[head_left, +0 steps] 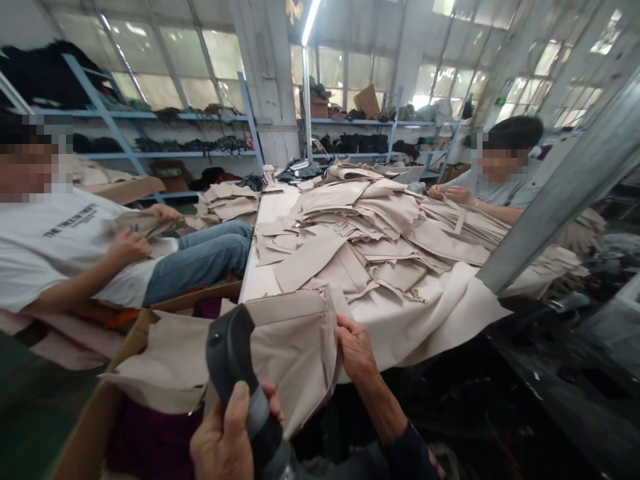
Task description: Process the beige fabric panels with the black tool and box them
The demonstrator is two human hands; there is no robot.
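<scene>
My left hand is closed around a dark grey handheld tool at the bottom middle; the tool's head rests against a beige fabric bag piece. My right hand pinches the right edge of that same beige piece, which has a zipper along its top edge. The piece hangs off the near edge of a white worktable. A large heap of similar beige cut pieces covers the table beyond.
A person in a white shirt and jeans sits at the left handling a beige piece. Another person sits at the far right. A cardboard box with beige pieces stands at lower left. A grey metal post slants at right. Blue shelves line the back.
</scene>
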